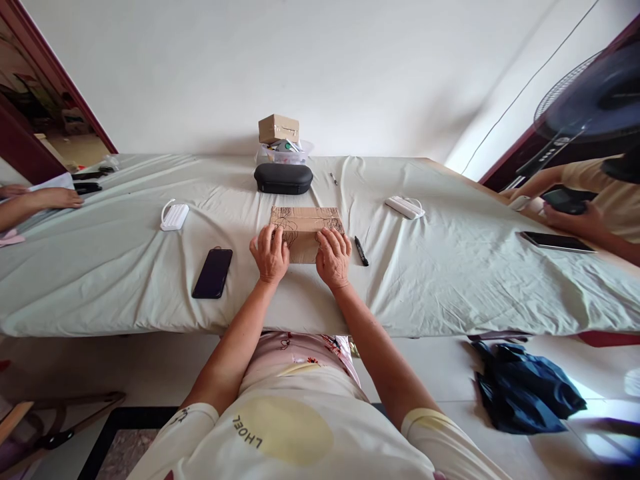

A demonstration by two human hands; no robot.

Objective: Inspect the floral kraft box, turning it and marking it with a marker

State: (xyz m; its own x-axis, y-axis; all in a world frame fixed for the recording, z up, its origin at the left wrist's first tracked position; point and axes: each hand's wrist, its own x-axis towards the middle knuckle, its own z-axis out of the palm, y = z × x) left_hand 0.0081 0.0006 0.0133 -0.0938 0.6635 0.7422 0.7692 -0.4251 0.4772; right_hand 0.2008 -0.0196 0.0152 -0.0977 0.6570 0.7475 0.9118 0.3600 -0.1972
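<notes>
A piece of brown cardboard (303,252) with black line drawings lies in front of me on the cloth-covered table, a crease running across it. My left hand (271,255) has its fingers bent over the left side of the cardboard. On the right side, my right hand (333,257) grips it the same way, fingers curled and thumb towards the middle. Part of the drawing is hidden under the fingers. Just right of my right hand lies a black marker pen (361,251). A dark smartphone (213,273) rests to the left of my left hand.
Behind the cardboard sit a black zip case (283,179), a plastic basket (285,156) and a cardboard box (279,129). White power banks (175,217) flank the work. Another person's hand (63,198) is at left; a person at right holds a dark object (570,202) near a tablet (557,242).
</notes>
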